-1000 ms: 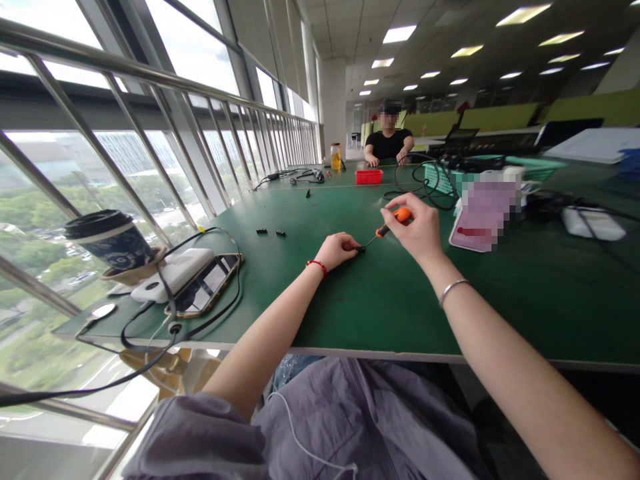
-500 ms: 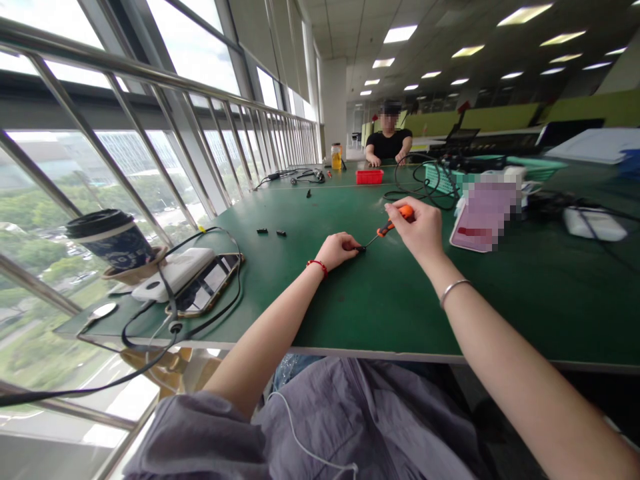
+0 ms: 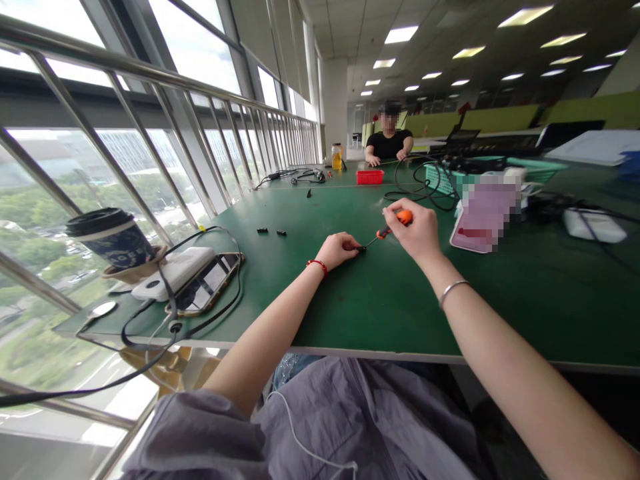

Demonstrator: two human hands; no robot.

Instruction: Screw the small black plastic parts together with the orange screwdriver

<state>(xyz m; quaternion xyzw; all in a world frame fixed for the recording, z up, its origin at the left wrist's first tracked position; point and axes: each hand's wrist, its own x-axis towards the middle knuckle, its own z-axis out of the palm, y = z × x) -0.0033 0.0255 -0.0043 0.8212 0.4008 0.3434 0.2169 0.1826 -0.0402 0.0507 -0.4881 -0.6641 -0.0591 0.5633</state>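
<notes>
My left hand (image 3: 339, 252) pinches a small black part (image 3: 361, 249) against the green table top; the fingers hide most of it, and its kind is too small to tell. My right hand (image 3: 416, 227) is closed round the orange and black handle of a screwdriver (image 3: 384, 232). The thin shaft slants down to the left, and its tip meets the black part or lies right beside it. To the left of my left hand lie two small black pieces (image 3: 281, 233), with another black piece (image 3: 309, 193) farther back.
At left, a lidded paper cup (image 3: 113, 243), a white power bank (image 3: 175, 273), a phone (image 3: 207, 283) and looping cables. Farther back sit a red tray (image 3: 370, 177), a jar (image 3: 337, 157) and a person (image 3: 389, 143). At right, a green basket (image 3: 443, 179) and a pink phone (image 3: 483, 217).
My right hand has turned slightly on the screwdriver handle and shifted a little to the left. My left hand and the black part stay in place.
</notes>
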